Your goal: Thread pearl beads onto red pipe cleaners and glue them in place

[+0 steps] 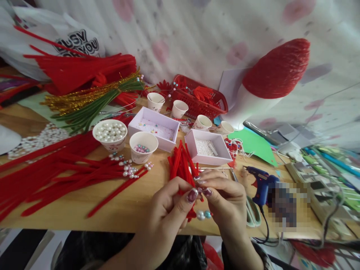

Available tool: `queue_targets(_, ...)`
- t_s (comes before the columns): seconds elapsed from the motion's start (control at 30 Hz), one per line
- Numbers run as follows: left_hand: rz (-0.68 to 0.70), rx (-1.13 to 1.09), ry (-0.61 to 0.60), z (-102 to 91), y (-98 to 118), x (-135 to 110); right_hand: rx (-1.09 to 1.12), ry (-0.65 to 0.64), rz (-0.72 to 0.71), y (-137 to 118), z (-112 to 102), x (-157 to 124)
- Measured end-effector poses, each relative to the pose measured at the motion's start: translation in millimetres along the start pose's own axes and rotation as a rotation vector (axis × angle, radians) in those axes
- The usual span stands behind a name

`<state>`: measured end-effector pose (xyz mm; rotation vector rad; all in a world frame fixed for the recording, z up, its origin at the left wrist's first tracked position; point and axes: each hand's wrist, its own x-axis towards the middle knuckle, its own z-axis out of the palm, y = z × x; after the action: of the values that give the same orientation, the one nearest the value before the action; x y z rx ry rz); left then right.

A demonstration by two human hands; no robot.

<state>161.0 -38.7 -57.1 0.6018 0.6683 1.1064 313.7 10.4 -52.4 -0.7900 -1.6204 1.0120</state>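
We see a light wooden bench (126, 210) carrying, at left, a wide spread of long red fuzzy stems (36, 172), several at its near right end tipped with bead clusters. A smaller upright-leaning clump of red fuzzy stems (176, 163) lies just behind the hands. Our left hand (171, 202) and right hand (227, 202) are together at the fingertips, pinched on a small pinkish bead (200, 189) above the bench's near edge. Below the fingers we see one white round bead (200, 215) and one blue round bead (207, 214) beside red stem material; we cannot tell how they are joined. We judge the step to be fixing beads onto a stem; the next move seems to call for a steady pinch while the bead is secured.
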Motion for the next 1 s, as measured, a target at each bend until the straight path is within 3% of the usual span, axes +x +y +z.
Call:
queue_targets(0.33,-0.005,0.059,0.0,-3.9,2.6,-1.4,0.293,-0.052,0.146,-3.0,5.8,1.6)
queue_targets(0.57,0.014,0.079,0.025,-3.7,2.6,-2.6,0.229,-0.087,0.144,-7.2,5.7,-2.9)
queue_targets(0.7,-0.001,0.012,0.053,-8.8,0.7,1.9,-0.004,-0.049,0.109,-5.4,-17.7,14.9)
queue_targets(0.77,-0.009,-0.01,0.089,-12.4,0.4,5.3,-0.338,0.101,0.095,1.1,-37.4,37.0)
queue_targets(0.8,-0.011,-0.015,0.106,-14.2,0.3,6.8,-0.593,0.071,0.119,6.3,-47.2,50.4)
queue_targets(0.83,-0.015,-0.017,0.122,-15.7,-0.1,8.1,-0.845,-0.06,0.181,12.7,-56.0,64.2)
queue_targets(1.0,-0.059,0.01,0.162,-22.6,-2.6,8.0,-1.068,-0.339,0.358,51.6,-74.4,116.9)
